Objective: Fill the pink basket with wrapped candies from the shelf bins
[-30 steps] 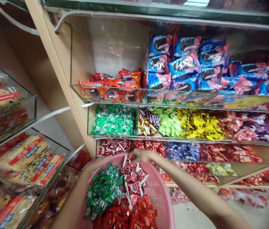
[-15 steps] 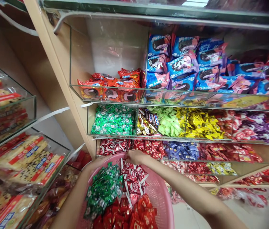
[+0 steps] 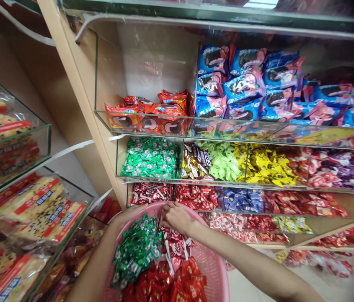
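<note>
A pink plastic basket (image 3: 222, 268) is below me. It holds a heap of green-wrapped candies (image 3: 137, 251), red-wrapped candies (image 3: 161, 283) and several dark red and white lollipops (image 3: 177, 247) with white sticks. My left hand (image 3: 133, 213) is closed on the basket's far left rim, its fingers partly hidden. Just inside the far rim, my right hand (image 3: 177, 217) is over the lollipops with its fingers curled downward. Whatever lies beneath its fingertips is hidden. Right behind the rim is a shelf bin of similar red and white lollipops (image 3: 151, 193).
Glass-fronted bins ahead hold green candies (image 3: 151, 157), yellow candies (image 3: 267, 163) and blue-wrapped candies (image 3: 241, 199). Blue cookie packs (image 3: 242, 84) fill a higher shelf under a glass edge (image 3: 214, 25). Packaged bread (image 3: 38, 205) is on the left, beside a wooden upright (image 3: 76, 96).
My right hand has come back from the far rim, near the lollipop bin, down into the basket over the lollipops. My left hand stays on the rim. The view shifts slightly.
</note>
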The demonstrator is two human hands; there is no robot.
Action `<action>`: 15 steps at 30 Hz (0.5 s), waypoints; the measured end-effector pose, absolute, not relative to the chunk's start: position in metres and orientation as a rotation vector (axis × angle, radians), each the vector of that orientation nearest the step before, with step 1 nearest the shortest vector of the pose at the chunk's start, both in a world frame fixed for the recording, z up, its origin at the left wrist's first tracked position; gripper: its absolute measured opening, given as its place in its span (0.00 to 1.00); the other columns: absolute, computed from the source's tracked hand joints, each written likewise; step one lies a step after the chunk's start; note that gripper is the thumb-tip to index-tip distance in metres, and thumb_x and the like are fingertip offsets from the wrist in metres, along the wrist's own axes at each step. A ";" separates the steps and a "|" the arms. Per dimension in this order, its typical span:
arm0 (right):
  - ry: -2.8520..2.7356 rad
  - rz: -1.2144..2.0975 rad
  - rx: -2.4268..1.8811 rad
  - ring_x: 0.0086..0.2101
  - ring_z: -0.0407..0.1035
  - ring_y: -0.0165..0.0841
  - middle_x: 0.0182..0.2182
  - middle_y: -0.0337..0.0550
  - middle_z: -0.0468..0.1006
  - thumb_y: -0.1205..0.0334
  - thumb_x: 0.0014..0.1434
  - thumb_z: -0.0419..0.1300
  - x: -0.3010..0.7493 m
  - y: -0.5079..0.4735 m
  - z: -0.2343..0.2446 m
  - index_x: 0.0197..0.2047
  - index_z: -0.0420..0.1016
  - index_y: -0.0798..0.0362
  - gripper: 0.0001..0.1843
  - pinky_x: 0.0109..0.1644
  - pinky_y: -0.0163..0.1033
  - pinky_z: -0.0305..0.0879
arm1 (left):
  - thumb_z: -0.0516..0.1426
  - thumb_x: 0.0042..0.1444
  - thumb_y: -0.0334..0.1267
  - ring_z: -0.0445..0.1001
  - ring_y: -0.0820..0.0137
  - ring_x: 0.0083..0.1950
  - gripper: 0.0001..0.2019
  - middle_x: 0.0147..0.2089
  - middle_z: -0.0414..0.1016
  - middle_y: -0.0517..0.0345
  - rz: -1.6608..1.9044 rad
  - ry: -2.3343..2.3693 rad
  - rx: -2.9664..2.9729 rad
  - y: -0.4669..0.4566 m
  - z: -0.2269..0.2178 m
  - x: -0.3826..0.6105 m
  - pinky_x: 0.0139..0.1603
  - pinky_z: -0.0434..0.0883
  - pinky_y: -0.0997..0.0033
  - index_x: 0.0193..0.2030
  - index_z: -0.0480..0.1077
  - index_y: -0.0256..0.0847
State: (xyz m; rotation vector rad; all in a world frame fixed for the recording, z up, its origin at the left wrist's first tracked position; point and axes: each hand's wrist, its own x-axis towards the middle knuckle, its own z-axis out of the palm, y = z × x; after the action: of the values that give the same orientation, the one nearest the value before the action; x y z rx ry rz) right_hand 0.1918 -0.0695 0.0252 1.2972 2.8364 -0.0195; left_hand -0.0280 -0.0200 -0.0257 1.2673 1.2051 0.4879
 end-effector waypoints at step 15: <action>2.675 -0.444 1.893 0.50 0.64 0.39 0.47 0.53 0.72 0.58 0.61 0.48 0.121 0.013 0.009 0.47 0.68 0.56 0.16 0.48 0.40 0.61 | 0.57 0.45 0.54 0.66 0.58 0.57 0.25 0.53 0.73 0.52 0.548 1.210 1.345 -0.017 -0.027 -0.026 0.61 0.56 0.65 0.43 0.75 0.36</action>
State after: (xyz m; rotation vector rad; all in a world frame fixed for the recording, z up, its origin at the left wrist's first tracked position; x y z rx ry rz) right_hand 0.1214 0.0133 0.0092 1.8931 2.6749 -0.4443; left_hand -0.0264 -0.0172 -0.0267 1.3454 1.2099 0.5481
